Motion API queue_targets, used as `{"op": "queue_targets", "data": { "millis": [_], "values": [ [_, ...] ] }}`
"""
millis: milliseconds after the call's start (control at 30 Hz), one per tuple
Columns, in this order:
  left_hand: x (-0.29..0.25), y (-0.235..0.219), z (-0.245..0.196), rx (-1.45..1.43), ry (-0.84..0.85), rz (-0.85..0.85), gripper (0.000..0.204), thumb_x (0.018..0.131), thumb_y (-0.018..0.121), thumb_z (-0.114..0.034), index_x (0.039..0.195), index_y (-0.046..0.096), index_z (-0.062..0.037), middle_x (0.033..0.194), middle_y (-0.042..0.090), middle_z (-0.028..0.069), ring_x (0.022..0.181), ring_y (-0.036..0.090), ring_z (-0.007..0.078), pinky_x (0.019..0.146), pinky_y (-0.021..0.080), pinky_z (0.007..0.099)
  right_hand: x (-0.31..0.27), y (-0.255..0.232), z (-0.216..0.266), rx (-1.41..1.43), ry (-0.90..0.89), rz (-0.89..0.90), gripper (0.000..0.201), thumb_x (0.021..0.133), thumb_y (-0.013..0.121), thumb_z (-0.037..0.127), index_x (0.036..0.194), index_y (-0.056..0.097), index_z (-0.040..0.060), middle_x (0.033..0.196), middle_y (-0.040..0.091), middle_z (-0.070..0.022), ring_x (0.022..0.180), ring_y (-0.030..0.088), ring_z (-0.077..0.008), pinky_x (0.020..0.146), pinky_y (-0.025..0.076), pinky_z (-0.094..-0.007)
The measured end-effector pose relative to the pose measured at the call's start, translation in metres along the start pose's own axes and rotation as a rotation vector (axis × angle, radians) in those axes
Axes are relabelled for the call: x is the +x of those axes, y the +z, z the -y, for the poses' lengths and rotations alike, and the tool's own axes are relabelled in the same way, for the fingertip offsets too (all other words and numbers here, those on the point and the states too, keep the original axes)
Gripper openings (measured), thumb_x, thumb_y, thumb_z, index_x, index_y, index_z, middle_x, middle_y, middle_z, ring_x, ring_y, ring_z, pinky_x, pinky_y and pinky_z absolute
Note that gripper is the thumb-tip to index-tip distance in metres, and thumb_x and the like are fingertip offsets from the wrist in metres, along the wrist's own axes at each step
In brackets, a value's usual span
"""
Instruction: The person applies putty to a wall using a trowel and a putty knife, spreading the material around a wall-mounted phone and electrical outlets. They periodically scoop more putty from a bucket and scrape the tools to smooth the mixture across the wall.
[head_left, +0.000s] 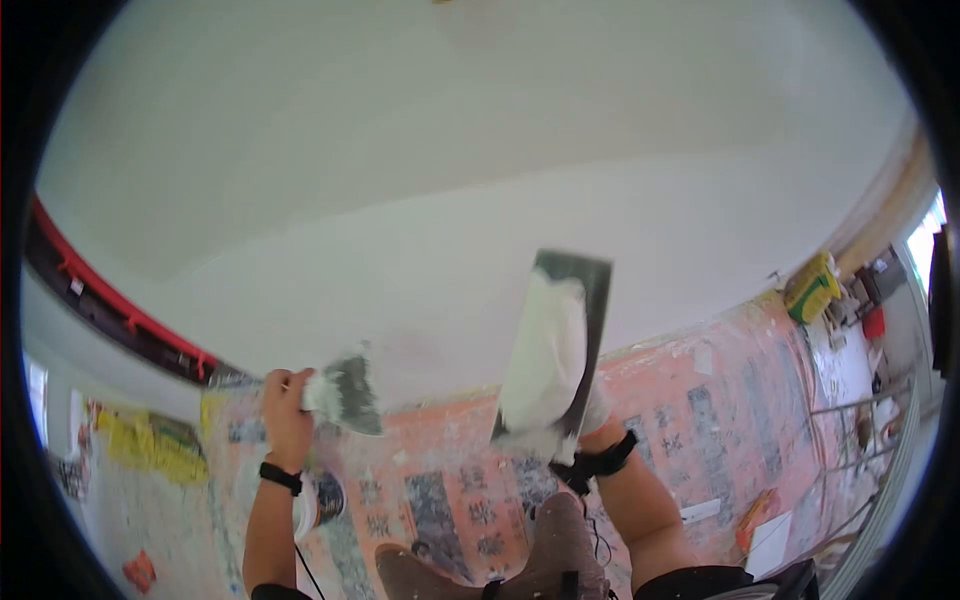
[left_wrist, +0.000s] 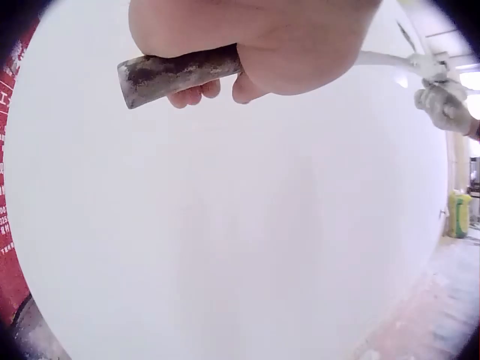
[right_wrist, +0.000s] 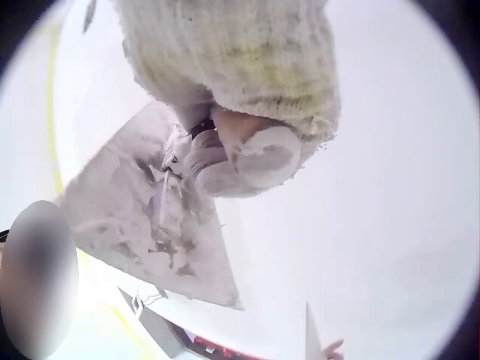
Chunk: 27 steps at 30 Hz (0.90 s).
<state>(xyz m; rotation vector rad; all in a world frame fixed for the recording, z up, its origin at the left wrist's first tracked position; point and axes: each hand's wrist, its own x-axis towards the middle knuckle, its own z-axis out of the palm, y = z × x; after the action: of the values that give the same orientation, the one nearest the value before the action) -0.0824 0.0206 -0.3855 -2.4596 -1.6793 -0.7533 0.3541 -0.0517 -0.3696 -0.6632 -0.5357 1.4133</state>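
My bare left hand (head_left: pixel 288 425) grips a putty knife (head_left: pixel 355 395) whose wide blade is smeared with white putty. In the left wrist view, the knife's worn handle (left_wrist: pixel 172 75) sticks out of the fist. My right hand (right_wrist: pixel 232 67), in a dirty white knitted glove, holds a plastering trowel (head_left: pixel 597 300) from behind. A long thick mound of white putty (head_left: pixel 548 350) lies on the trowel's face. The trowel's smeared back (right_wrist: pixel 150 225) shows in the right wrist view. Both tools are apart, in front of a wall (head_left: pixel 450 260) with a greyer upper area and whiter lower band.
Stained pink sheeting (head_left: pixel 640 400) covers the floor along the wall. A bucket (head_left: pixel 328 500) stands below my left forearm. A yellow-green bag (head_left: pixel 812 288) leans at the right end of the wall, near a metal frame (head_left: pixel 870 400). Red edging (head_left: pixel 120 310) borders the left side.
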Motion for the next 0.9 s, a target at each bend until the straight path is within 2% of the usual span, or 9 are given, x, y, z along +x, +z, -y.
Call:
{"op": "queue_targets", "data": {
  "millis": [133,200,267,300,367,467,700,767,900],
  "values": [
    [0.029,0.043,-0.006,-0.093,0.031,-0.327,0.075,0.070,0.054,0.024,0.136,0.062,-0.0104,0.144,0.050,0.0162,0.131,0.051,0.0350,0.097,0.052,0.0393,0.052,-0.038,0.066,-0.062,-0.280,0.032,0.019,0.107,0.053,0.027,0.112,0.060,0.0102,0.078,0.056,0.0031,0.067,0.056,-0.0088,0.060,0.050,-0.0256],
    [0.027,0.068,0.009,-0.124,0.043,-0.294,0.077,0.076,0.052,0.024,0.144,0.056,-0.0115,0.156,0.040,0.0166,0.143,0.040,0.0375,0.103,0.051,0.0387,0.052,-0.075,0.081,-0.078,-0.406,0.049,0.019,0.107,0.053,0.028,0.111,0.060,0.0103,0.078,0.056,0.0031,0.066,0.055,-0.0088,0.060,0.050,-0.0257],
    [0.022,0.090,0.009,-0.081,0.099,-0.363,0.078,0.076,0.051,0.024,0.145,0.055,-0.0120,0.158,0.039,0.0166,0.143,0.040,0.0378,0.102,0.051,0.0397,0.079,-0.125,0.116,0.107,-0.313,0.602,0.023,0.108,0.052,0.034,0.101,0.060,0.0136,0.070,0.049,0.0031,0.055,0.044,-0.0102,0.052,0.043,-0.0286],
    [0.016,0.095,0.007,-0.041,0.103,-0.348,0.076,0.077,0.052,0.022,0.146,0.054,-0.0115,0.160,0.037,0.0168,0.144,0.038,0.0381,0.106,0.048,0.0416,0.078,-0.130,0.128,0.101,-0.344,0.617,0.023,0.108,0.052,0.034,0.101,0.060,0.0136,0.070,0.049,0.0031,0.055,0.044,-0.0102,0.052,0.043,-0.0286],
    [0.017,0.099,0.008,0.010,0.118,-0.349,0.075,0.079,0.053,0.021,0.147,0.053,-0.0109,0.161,0.035,0.0169,0.145,0.037,0.0384,0.110,0.045,0.0434,0.082,-0.127,0.154,0.039,-0.495,0.400,0.032,0.107,0.051,0.043,0.093,0.057,0.0152,0.066,0.043,0.0039,0.049,0.034,-0.0107,0.046,0.033,-0.0288],
    [0.016,0.106,0.002,0.081,0.088,-0.304,0.071,0.084,0.054,0.015,0.151,0.047,-0.0084,0.164,0.030,0.0174,0.149,0.031,0.0386,0.122,0.026,0.0471,0.096,-0.147,0.203,-0.020,-0.558,0.391,0.046,0.105,0.047,0.055,0.091,0.059,0.0128,0.063,0.040,0.0048,0.050,0.036,-0.0102,0.047,0.033,-0.0264],
    [0.017,0.128,0.012,0.093,0.050,-0.342,0.074,0.086,0.053,0.013,0.155,0.041,-0.0089,0.166,0.025,0.0201,0.152,0.026,0.0393,0.123,0.025,0.0473,0.125,-0.166,0.294,-0.207,-0.615,0.347,0.060,0.102,0.042,0.066,0.084,0.059,0.0116,0.060,0.039,0.0030,0.048,0.035,-0.0117,0.043,0.031,-0.0274],
    [0.021,0.127,0.013,0.141,0.032,-0.331,0.075,0.087,0.053,0.012,0.157,0.038,-0.0093,0.167,0.022,0.0209,0.153,0.024,0.0399,0.123,0.023,0.0474,0.143,-0.165,0.308,-0.312,-0.607,0.251,0.056,0.100,0.045,0.065,0.081,0.055,0.0129,0.058,0.039,0.0024,0.046,0.032,-0.0130,0.044,0.027,-0.0279],
    [0.021,0.118,-0.009,0.149,0.047,-0.366,0.077,0.087,0.052,0.011,0.160,0.033,-0.0085,0.168,0.020,0.0204,0.155,0.018,0.0403,0.123,0.022,0.0483,0.134,-0.140,0.304,-0.308,-0.558,0.337,0.058,0.102,0.043,0.062,0.081,0.058,0.0104,0.056,0.037,0.0040,0.044,0.032,-0.0109,0.041,0.026,-0.0258]
  ]
}}
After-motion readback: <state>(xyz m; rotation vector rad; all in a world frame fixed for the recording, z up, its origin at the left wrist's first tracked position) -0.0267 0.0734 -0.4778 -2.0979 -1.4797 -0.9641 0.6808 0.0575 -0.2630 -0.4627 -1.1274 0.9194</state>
